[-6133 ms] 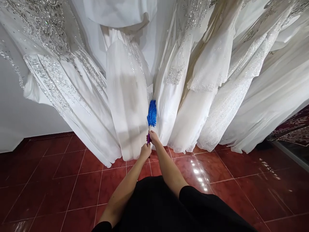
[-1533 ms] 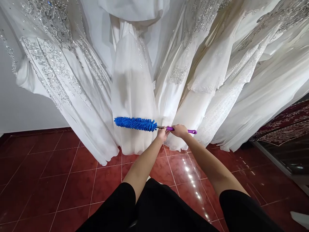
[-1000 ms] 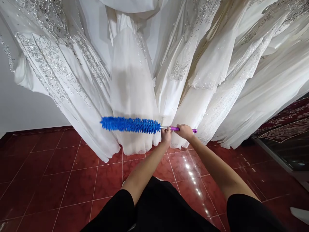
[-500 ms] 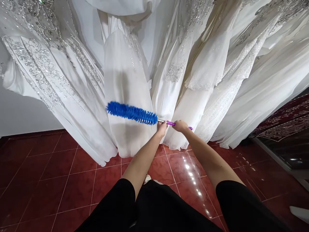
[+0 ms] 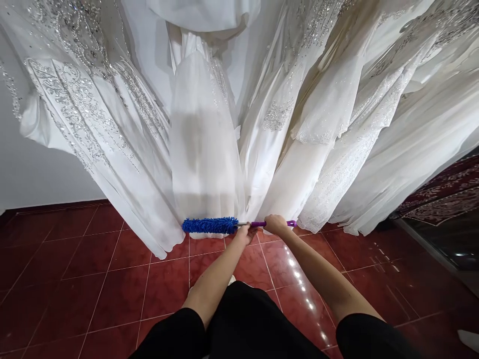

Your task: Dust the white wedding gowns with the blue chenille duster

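A duster with a fluffy blue head [image 5: 210, 225] and a purple handle lies level across the hem of a plain white dress [image 5: 205, 159]. My left hand [image 5: 245, 233] is closed around the metal rod and the front of the handle, just right of the blue head. Farther back, my right hand [image 5: 276, 224] grips the purple handle, whose end sticks out to its right. Whether the blue fibres touch the fabric is hard to tell.
Several long white gowns hang in a row, including a beaded one [image 5: 97, 134] at left and a lace-trimmed one [image 5: 318, 119] at right. Red floor tiles [image 5: 164, 289] lie below. A dark red patterned cloth [image 5: 441, 189] is at far right.
Both hands have brought the duster down from the middle of the skirt to its hem. The duster has turned from slightly tilted to nearly level.
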A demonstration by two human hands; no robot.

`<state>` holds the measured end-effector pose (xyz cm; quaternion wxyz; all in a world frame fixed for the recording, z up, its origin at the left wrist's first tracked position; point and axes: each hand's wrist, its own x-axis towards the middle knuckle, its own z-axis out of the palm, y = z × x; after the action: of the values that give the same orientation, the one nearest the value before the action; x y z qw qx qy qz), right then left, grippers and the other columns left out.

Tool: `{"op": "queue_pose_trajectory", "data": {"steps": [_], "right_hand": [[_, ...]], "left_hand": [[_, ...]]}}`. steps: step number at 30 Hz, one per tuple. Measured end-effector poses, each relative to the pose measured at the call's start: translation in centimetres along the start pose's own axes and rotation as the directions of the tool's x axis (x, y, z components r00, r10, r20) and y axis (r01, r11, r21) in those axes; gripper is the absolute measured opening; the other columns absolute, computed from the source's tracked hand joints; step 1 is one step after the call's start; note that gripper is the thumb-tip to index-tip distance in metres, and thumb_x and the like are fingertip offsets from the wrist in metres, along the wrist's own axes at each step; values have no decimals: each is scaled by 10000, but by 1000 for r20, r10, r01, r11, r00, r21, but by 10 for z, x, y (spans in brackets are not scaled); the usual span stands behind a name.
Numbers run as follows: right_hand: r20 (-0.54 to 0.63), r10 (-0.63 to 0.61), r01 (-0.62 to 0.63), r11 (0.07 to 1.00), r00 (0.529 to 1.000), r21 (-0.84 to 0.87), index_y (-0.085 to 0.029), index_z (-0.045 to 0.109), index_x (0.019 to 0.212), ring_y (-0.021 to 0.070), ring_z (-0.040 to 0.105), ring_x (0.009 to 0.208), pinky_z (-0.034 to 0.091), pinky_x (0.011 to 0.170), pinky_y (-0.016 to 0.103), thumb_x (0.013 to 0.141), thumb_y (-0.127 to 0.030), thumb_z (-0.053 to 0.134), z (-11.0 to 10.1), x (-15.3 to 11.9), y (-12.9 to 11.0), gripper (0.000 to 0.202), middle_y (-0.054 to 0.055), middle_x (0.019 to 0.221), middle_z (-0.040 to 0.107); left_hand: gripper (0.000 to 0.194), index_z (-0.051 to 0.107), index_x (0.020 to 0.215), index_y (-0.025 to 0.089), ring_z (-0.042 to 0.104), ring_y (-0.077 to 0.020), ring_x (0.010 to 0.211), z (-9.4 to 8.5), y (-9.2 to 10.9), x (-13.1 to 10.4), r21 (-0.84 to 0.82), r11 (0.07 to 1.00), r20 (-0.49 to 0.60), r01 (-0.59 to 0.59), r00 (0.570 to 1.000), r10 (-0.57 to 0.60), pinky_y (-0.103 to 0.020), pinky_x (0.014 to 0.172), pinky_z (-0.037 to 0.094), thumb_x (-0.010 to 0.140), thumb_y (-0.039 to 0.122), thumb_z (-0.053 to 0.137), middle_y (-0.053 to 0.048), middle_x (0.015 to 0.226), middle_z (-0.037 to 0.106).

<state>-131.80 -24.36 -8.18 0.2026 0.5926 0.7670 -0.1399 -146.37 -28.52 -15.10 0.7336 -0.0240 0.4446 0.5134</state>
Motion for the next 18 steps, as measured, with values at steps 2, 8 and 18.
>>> {"op": "queue_pose_trajectory", "data": {"steps": [2, 8, 18], "right_hand": [[-9, 20, -19, 997, 1000, 81, -161, 804, 939, 312, 753, 923, 521, 783, 353, 938, -309, 616, 7, -19, 0, 239, 171, 971, 772], [-114, 9, 67, 762, 993, 644, -208, 715, 806, 249, 666, 750, 469, 677, 322, 896, -363, 619, 39, -74, -59, 203, 52, 733, 688], [-382, -187, 349, -184, 905, 919, -238, 557, 1025, 123, 451, 432, 380, 401, 246, 932, -689, 565, -98, -47, -288, 461, -68, 619, 484]], "left_hand": [[160, 617, 933, 242, 784, -283, 957, -5, -8, -19, 27, 999, 13, -47, 999, 46, -419, 883, 654, 888, 248, 770, -93, 901, 731], [88, 640, 916, 309, 754, -262, 1068, -28, 21, -91, 309, 875, 144, -372, 928, 343, -401, 972, 601, 917, 246, 703, -50, 1019, 745], [261, 512, 922, 257, 562, -104, 548, -12, 312, -153, 209, 606, 378, -767, 635, 673, -219, 518, 487, 963, 457, 676, 34, 739, 579]]}}
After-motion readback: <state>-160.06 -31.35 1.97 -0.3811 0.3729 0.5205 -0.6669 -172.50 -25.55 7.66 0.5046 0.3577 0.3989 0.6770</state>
